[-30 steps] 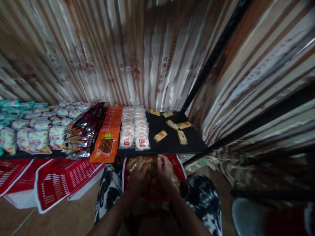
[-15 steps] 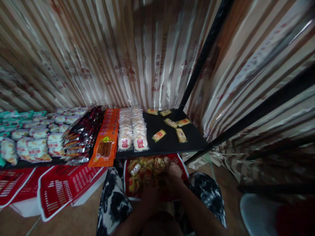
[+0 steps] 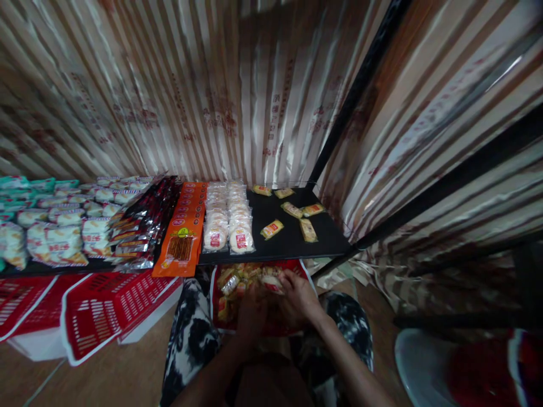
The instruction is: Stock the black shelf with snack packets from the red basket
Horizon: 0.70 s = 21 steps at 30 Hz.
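Observation:
Between my knees stands a red basket (image 3: 306,272) with a white rim, holding many small snacks in clear and yellow wrappers. My right hand (image 3: 299,293) is over its right side, fingers closed on the end of a wrapped snack (image 3: 271,284) with a red label. Low in the basket, my left hand (image 3: 252,311) is among the packets; its fingers are dark and blurred, so its grip is hidden. Just beyond the basket, several similar wrapped snacks (image 3: 272,229) lie loosely on the black shelf (image 3: 254,255).
Left along the shelf are two rows of round white packaged crackers (image 3: 215,238), orange snack bags (image 3: 180,237), dark shiny packets (image 3: 139,226) and white bags (image 3: 55,243). Red baskets (image 3: 106,311) sit below. Black poles (image 3: 407,212) slant at right, above a pale basin (image 3: 418,362).
My right hand has shifted slightly left and lifted, with a light wrapped snack now showing at its fingers. My left hand stays in the basket. The view has tilted slightly.

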Available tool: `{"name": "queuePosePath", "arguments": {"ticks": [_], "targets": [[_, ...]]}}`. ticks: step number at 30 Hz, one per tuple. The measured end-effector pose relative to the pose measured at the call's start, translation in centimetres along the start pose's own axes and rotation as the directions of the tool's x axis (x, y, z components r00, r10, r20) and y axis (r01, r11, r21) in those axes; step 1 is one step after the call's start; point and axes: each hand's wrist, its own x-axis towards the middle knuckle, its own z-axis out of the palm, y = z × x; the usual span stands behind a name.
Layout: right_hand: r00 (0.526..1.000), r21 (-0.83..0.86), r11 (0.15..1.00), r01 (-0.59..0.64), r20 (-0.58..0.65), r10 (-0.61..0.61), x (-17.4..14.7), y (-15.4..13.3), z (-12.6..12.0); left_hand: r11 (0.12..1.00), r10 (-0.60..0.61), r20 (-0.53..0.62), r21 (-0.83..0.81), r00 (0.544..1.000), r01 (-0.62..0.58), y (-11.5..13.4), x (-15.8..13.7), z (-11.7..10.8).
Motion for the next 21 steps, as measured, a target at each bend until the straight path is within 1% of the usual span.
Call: {"name": "queuePosePath", "arguments": {"ticks": [1,3,6,8,11,13,14,17,19,21], "targets": [[1.000,0.093,0.995,0.029,0.002,-0.029,-0.2,-0.2,-0.3,0.997,-0.024,-0.010,-0.070,1.000,0.023,0.3,0.1,-0.2],[0.998,0.268,0.962,0.057,0.004,-0.060,-0.5,-0.6,-0.7,0.976,-0.048,0.005,-0.211,0.999,0.047,1.0,0.1,-0.6],[0.999,0.479,0.877,0.034,0.014,-0.046,-0.4,-2.0,-0.8,0.905,-0.076,0.023,-0.419,0.997,0.078,1.6,0.1,-1.2],[0.999,0.600,0.800,-0.003,0.033,-0.021,-0.3,-3.1,-0.7,0.857,-0.135,-0.002,-0.502,0.991,0.115,1.6,0.1,-1.6],[0.995,0.767,0.634,-0.099,0.089,0.047,-0.3,-4.4,-0.1,0.821,-0.200,-0.052,-0.553,0.978,0.139,1.5,0.0,-2.3],[0.988,0.825,0.544,-0.153,0.133,0.077,-0.5,-4.8,0.6,0.806,-0.224,-0.074,-0.575,0.972,0.142,1.5,-0.2,-2.8],[0.986,0.836,0.522,-0.167,0.148,0.079,-0.7,-4.9,1.1,0.797,-0.237,-0.083,-0.587,0.968,0.145,1.6,-0.2,-3.1],[0.984,0.858,0.481,-0.180,0.160,0.084,-1.2,-4.9,2.6,0.773,-0.269,-0.103,-0.616,0.958,0.151,1.9,-0.5,-3.6],[0.981,0.880,0.437,-0.189,0.152,0.118,-1.5,-4.9,3.6,0.763,-0.287,-0.112,-0.627,0.951,0.156,2.1,-0.6,-3.7],[0.979,0.889,0.416,-0.190,0.138,0.152,-1.6,-5.1,4.4,0.756,-0.302,-0.119,-0.634,0.946,0.162,2.1,-0.6,-3.6]]}}
